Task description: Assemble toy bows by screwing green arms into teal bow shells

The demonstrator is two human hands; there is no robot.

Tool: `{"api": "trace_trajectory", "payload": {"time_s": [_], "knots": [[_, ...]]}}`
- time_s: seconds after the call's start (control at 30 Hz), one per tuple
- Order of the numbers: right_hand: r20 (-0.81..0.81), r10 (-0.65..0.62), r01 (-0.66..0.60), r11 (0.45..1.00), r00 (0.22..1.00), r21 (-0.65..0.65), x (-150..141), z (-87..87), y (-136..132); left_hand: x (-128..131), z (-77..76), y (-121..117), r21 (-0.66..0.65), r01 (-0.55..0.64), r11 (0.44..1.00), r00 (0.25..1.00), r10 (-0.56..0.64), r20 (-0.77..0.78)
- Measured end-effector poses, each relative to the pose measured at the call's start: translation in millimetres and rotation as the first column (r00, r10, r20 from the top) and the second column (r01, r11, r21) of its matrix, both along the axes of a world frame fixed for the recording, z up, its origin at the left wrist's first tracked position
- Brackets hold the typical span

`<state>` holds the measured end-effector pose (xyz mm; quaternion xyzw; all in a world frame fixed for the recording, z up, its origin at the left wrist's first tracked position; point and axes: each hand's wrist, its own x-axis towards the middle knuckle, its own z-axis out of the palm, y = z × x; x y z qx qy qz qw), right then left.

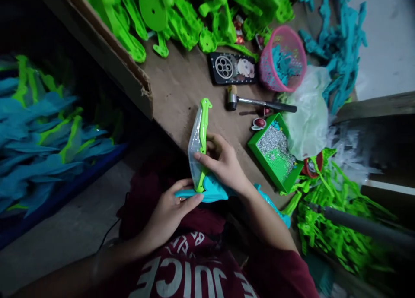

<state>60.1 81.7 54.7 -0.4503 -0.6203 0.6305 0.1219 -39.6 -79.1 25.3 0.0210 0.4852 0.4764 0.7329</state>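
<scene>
Here, just off the worktop's (175, 90) near edge, the left hand (171, 207) is closed on a blue plastic part (214, 193) while the right hand (223, 162) pinches a green strip (204, 127) joined to a clear sheet (195, 153), its lower end meeting the blue part, apparently so that both stay steady. Inward from that edge lie a hammer (253, 102) and a green basket (292, 181) of small metallic pieces (271, 142), probably placed for easy reach
</scene>
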Motion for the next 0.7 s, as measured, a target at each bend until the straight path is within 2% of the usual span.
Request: {"api": "trace_trajectory", "payload": {"time_s": [0.17,0.33,0.4,0.53,0.7], "knots": [[0.063,-0.004,0.006,1.000,0.998,-0.025,-1.9,7.1,-2.7,-0.4,1.8,8.3,-0.021,0.031,0.999,0.995,-0.033,-0.093],[0.178,0.019,-0.034,0.996,0.984,0.080,1.4,9.9,-3.3,0.2,0.2,8.3,-0.053,0.045,0.998,0.992,-0.051,-0.112],[0.219,0.059,-0.090,0.987,0.974,0.137,1.5,11.3,-2.5,0.2,0.0,8.7,-0.058,0.053,0.997,0.991,-0.060,-0.119],[0.238,0.267,-0.328,0.905,0.934,0.272,-1.8,16.9,0.8,1.6,0.3,9.9,-0.041,0.046,0.998,0.993,-0.050,-0.110],[0.247,0.457,-0.515,0.809,0.855,0.284,-0.5,20.2,3.3,3.3,4.2,11.3,-0.014,-0.002,1.000,0.997,0.001,-0.080]]}}
